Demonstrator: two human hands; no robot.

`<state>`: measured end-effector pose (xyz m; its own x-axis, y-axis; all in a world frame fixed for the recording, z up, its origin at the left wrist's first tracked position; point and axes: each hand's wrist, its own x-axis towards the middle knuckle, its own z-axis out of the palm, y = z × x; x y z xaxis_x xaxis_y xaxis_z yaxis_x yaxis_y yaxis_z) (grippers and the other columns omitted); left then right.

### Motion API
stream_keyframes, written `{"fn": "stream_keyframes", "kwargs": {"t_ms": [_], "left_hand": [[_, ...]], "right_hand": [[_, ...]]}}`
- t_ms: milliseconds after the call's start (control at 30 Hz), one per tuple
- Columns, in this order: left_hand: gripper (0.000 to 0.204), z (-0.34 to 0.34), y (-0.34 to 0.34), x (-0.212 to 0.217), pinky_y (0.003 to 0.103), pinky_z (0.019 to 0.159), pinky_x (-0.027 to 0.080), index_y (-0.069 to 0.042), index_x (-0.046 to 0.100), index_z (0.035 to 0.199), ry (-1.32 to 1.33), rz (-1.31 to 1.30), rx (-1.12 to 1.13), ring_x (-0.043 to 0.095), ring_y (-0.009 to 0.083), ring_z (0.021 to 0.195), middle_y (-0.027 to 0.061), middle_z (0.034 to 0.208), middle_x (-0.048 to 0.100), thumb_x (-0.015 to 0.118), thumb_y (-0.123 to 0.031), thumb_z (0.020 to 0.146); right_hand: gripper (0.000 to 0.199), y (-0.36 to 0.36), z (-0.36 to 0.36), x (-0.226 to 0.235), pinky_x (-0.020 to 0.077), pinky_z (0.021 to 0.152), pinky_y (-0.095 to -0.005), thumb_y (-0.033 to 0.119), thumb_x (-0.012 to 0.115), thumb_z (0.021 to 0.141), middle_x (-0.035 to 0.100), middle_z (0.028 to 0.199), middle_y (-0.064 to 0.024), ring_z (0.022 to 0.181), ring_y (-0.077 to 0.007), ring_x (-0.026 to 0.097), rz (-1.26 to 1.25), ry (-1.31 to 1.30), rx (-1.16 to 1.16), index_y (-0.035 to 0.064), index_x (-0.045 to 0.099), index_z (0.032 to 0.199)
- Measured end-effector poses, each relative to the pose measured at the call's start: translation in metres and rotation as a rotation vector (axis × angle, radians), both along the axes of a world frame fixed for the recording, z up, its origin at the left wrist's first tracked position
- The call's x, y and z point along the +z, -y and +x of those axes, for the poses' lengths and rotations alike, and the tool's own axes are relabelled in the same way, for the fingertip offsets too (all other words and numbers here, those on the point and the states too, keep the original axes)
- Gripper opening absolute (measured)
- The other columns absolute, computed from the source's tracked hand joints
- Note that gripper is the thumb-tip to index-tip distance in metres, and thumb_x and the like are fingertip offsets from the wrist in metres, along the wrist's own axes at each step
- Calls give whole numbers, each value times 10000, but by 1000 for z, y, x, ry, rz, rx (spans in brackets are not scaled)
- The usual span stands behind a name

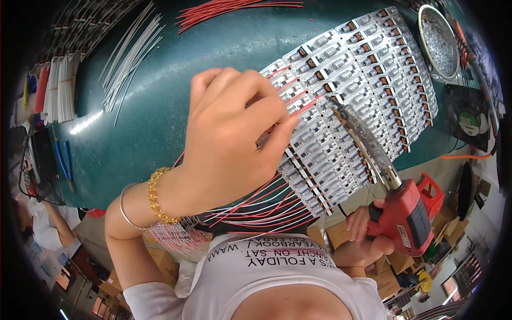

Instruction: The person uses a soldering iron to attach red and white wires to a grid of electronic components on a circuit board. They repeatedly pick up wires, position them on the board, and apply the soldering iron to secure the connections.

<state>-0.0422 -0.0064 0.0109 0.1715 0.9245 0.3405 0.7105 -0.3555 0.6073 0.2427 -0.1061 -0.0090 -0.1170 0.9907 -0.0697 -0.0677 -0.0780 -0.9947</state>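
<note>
The left hand (234, 138) pinches a thin red wire (306, 106) on shiny white boards (368, 69) (in rows); the right hand (362, 234) grips a red soldering gun (408, 213).

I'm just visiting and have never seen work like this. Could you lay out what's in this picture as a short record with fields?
Surface: dark green table
Left hand: pinches a red wire onto the rows of small white parts
Right hand: grips a red soldering gun, its tip on the same row
Main work: rows of small white parts laid in a sheet
Wires: white wires at far left, red wires at far edge
Other: metal bowl at far right
</note>
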Motion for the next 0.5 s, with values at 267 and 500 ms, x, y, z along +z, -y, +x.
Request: {"fn": "stream_keyframes", "kwargs": {"t_ms": [267, 500], "left_hand": [[156, 4, -1, -6, 339, 739, 352, -55, 624, 704, -4, 1, 7, 505, 218, 738, 39, 788, 576, 772, -22, 668], [156, 4, -1, -7, 340, 747, 349, -59, 621, 705, -20, 11, 6, 506, 221, 751, 41, 794, 576, 770, -25, 669]], "right_hand": [[910, 6, -1, 0, 399, 464, -269, 743, 597, 743, 440, 499, 15, 402, -127, 435, -78, 94, -22, -30, 437, 1196], [901, 7, -3, 3, 403, 466, -273, 739, 596, 753, 440, 489, 9, 400, -127, 428, -107, 105, -37, -26, 422, 1198]]}}
